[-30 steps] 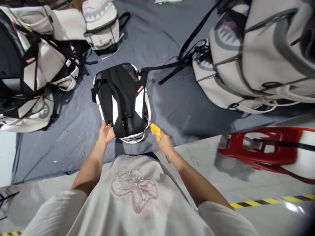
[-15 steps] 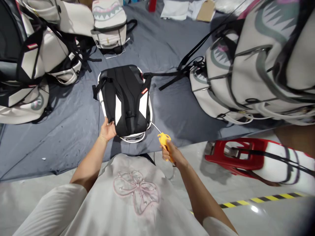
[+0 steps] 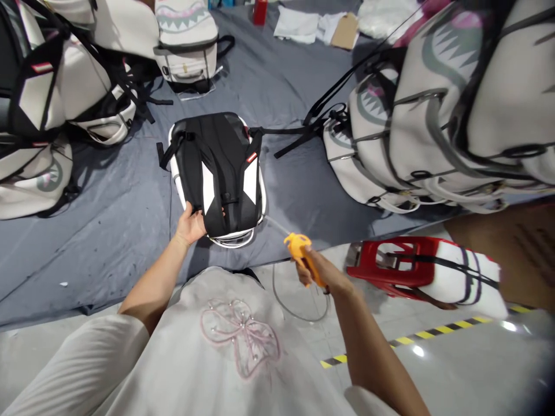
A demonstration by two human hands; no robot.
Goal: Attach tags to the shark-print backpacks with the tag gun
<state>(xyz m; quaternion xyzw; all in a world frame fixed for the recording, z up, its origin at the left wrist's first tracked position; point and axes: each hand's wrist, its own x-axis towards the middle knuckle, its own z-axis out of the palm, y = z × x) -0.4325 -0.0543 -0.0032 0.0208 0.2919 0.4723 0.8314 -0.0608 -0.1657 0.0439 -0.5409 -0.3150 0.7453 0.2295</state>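
Observation:
A black-and-white backpack (image 3: 225,167) lies on the grey-covered table, its padded back and shoulder straps facing up. At its lower left edge, my left hand (image 3: 191,225) grips it, with the fingers passing behind a strap and a fingertip showing on the far side. My right hand (image 3: 318,268) is wrapped round the handle of a yellow air blow gun (image 3: 299,245). The gun's thin nozzle points at the backpack's lower right edge; whether its tip touches is blurred. A thin hose hangs below the gun.
Light backpacks with shark-teeth prints are piled on the right (image 3: 403,127) and left (image 3: 82,81); another backpack (image 3: 186,52) stands at the back. Papers (image 3: 297,24) lie at the far edge. A red-framed stool-like object (image 3: 390,266) with white wrapping stands on the floor beside a cardboard box (image 3: 515,248).
My right hand has moved right with the blow gun, drawing its nozzle away from the backpack. My left hand keeps its hold. The view has shifted slightly to the right.

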